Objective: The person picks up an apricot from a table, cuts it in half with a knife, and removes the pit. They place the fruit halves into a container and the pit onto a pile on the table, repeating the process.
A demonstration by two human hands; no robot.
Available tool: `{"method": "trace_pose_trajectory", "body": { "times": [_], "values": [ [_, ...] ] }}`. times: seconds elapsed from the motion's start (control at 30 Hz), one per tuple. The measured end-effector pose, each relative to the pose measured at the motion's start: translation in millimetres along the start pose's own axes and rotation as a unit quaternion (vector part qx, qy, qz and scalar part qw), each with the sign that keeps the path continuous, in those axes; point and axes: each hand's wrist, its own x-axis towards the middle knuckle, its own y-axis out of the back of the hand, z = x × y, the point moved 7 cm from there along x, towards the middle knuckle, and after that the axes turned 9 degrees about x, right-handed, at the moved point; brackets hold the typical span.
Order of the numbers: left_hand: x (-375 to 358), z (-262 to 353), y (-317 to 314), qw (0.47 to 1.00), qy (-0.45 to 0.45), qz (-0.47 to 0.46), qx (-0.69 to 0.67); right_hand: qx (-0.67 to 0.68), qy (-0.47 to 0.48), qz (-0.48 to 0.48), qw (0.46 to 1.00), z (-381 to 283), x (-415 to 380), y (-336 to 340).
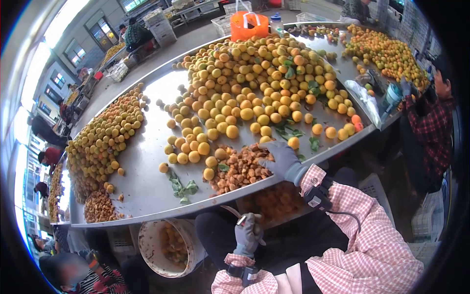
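Note:
My right hand [281, 159], in a grey glove, reaches over the metal table's front edge with fingers apart. Its fingertips are at the edge of a heap of brown fruit pits [240, 169], close to yellow-orange apricots [230, 110]. Below the edge, in front of my lap, my left hand [248, 236] is closed, also gloved in grey. A small tool [241, 220] with a pale and reddish end pokes out of it; its exact kind is too small to tell.
A bucket [147, 250] with fruit inside stands under the table edge. Green leaves [181, 187] lie on the metal table [147, 171]. An orange bag [248, 25] and a bottle [276, 23] are at the back. Co-workers sit at right and lower left.

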Motion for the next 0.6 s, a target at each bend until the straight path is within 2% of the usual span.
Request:
{"method": "trace_pose_trajectory", "body": {
  "times": [0.03, 0.07, 0.13, 0.17, 0.2, 0.23, 0.27, 0.33, 0.37, 0.4, 0.43, 0.47, 0.53, 0.57, 0.6],
  "values": [
    [1.2, 0.1, 1.0, 0.999, 0.012, 0.010, 0.028, 0.062, -0.008, -0.008, 0.998, 8.4, 14.2, -9.2],
    [0.8, 1.7, 1.3, 0.998, 0.024, 0.022, 0.056, 0.066, -0.001, -0.012, 0.998, 9.8, 27.8, -16.5],
    [4.7, 0.4, 4.1, 0.988, 0.051, -0.003, 0.143, -0.033, -0.012, -0.045, 0.998, 11.0, 59.5, -37.4],
    [9.8, 4.5, 3.3, 0.958, -0.048, -0.036, 0.280, -0.015, -0.035, -0.062, 0.997, 15.9, 78.9, -51.0],
    [12.5, 0.1, 3.2, 0.897, -0.139, -0.057, 0.415, 0.007, -0.053, -0.085, 0.995, 19.0, 95.6, -68.5],
    [21.6, -34.3, 14.2, 0.991, 0.040, -0.076, 0.104, -0.069, -0.063, -0.113, 0.989, 21.6, 108.5, -80.5],
    [22.5, -66.5, 11.2, 0.949, 0.193, -0.092, -0.232, -0.077, -0.040, -0.099, 0.991, 22.8, 120.6, -90.6],
    [32.7, -84.3, 4.7, 0.869, 0.153, -0.241, -0.403, -0.149, -0.034, -0.090, 0.984, 34.1, 134.5, -114.7],
    [30.3, -71.5, 5.7, 0.876, 0.135, -0.224, -0.405, -0.214, -0.015, -0.122, 0.969, 44.1, 138.6, -131.3],
    [25.7, -59.5, 3.3, 0.960, 0.125, -0.145, -0.205, -0.273, -0.001, -0.124, 0.954, 39.2, 140.5, -133.6],
    [22.2, -49.2, 13.2, 0.992, 0.117, -0.054, 0.003, -0.256, -0.042, -0.157, 0.953, 57.6, 149.9, -143.9],
    [22.6, -44.6, 14.0, 0.992, 0.115, -0.050, 0.002, -0.187, -0.021, -0.117, 0.975, 46.4, 146.3, -126.9],
    [21.5, -40.5, 11.5, 0.990, 0.122, -0.067, 0.034, 0.067, 0.045, -0.002, 0.997, 36.2, 135.0, -100.0],
    [21.2, -39.4, 9.9, 0.990, 0.121, -0.070, 0.035, 0.295, -0.127, -0.071, 0.944, 48.5, 124.8, -96.0],
    [20.8, -38.1, 10.3, 0.992, 0.110, -0.056, 0.030, 0.498, -0.288, -0.132, 0.808, 31.9, 104.8, -86.1]
  ]
}}
